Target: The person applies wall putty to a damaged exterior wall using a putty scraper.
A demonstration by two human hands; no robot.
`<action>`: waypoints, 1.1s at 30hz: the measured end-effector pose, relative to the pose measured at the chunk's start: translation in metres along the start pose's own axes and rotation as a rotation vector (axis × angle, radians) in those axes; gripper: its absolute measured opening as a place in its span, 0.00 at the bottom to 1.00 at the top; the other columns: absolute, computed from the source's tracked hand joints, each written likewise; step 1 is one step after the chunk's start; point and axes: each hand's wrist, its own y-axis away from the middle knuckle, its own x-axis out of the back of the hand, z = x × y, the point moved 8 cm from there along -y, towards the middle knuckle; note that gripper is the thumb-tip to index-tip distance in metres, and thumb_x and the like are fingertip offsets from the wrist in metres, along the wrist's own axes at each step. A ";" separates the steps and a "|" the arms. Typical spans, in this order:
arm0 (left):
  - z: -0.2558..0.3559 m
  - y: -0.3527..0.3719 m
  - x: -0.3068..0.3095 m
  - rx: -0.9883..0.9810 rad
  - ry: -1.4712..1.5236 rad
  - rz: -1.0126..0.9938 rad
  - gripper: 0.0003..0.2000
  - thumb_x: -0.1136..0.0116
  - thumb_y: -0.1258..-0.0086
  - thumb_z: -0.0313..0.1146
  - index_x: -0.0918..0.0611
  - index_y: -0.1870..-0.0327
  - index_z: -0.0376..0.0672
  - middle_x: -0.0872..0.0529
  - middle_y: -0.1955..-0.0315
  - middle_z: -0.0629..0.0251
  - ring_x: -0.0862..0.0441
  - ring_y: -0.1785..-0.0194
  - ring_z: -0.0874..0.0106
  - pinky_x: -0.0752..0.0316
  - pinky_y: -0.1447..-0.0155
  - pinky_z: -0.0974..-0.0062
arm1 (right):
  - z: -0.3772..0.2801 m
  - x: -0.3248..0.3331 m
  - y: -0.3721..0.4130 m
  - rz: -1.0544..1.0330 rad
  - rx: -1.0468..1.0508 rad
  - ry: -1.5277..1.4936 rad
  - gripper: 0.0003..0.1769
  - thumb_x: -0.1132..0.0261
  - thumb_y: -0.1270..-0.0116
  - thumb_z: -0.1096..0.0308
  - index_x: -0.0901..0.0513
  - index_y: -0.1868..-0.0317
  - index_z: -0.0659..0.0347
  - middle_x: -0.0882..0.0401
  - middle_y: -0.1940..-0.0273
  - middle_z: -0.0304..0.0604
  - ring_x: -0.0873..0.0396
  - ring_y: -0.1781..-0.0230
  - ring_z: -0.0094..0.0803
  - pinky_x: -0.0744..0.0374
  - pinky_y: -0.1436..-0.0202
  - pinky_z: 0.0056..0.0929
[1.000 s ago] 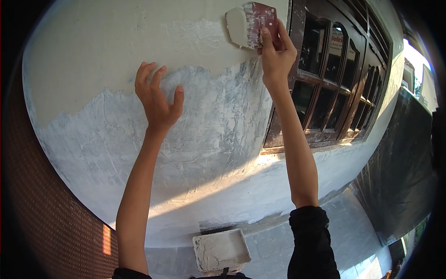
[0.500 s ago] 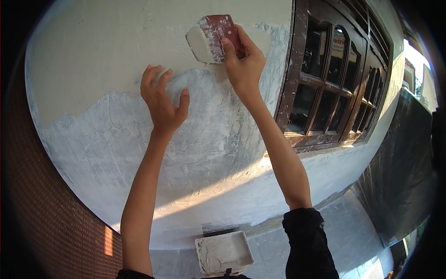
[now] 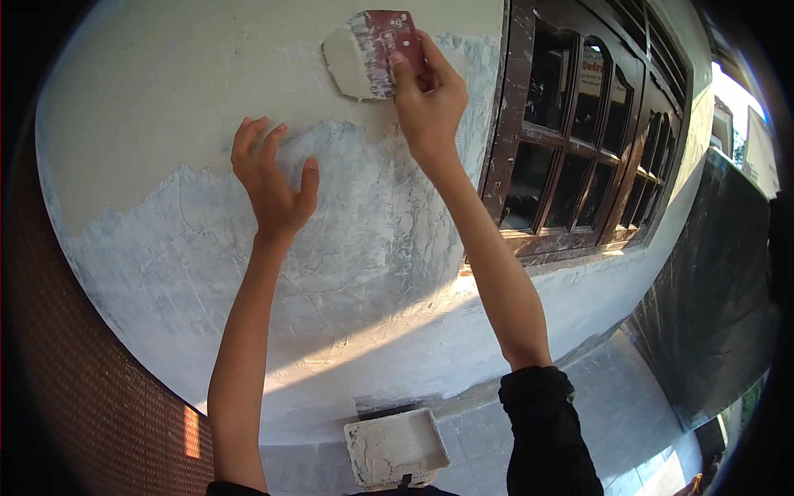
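Observation:
My right hand [image 3: 437, 103] grips a dark red, flat scraper [image 3: 395, 45], thumb across its near face. Pale wet filler coats the scraper's left part. It lies close against the wall [image 3: 207, 74], just above the line where smooth cream filler meets the patchy grey-white surface. My left hand [image 3: 273, 178] holds nothing; its fingers are spread and curved near the wall, over that same border. Below, an off-white rectangular tub [image 3: 442, 455] of filler stands on the tiled floor.
A dark brown wooden window [image 3: 571, 165] with glass panes is set in the wall at right. Woven brown matting [image 3: 107, 388] borders the left side. A dark sheet [image 3: 703, 298] hangs at far right. Sunlight crosses the lower wall diagonally.
The scraper and my right hand have shifted slightly up and left in view. My left hand also appears further left, and the whole view has shifted a little.

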 end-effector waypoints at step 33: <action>0.004 -0.002 -0.001 0.005 -0.065 -0.026 0.26 0.44 0.30 0.42 0.35 0.36 0.42 0.37 0.35 0.53 0.43 0.29 0.54 0.47 0.28 0.53 | 0.009 -0.006 0.026 0.040 -0.078 -0.055 0.22 0.32 0.37 0.71 0.19 0.42 0.67 0.17 0.69 0.43 0.29 0.73 0.18 0.26 0.65 0.21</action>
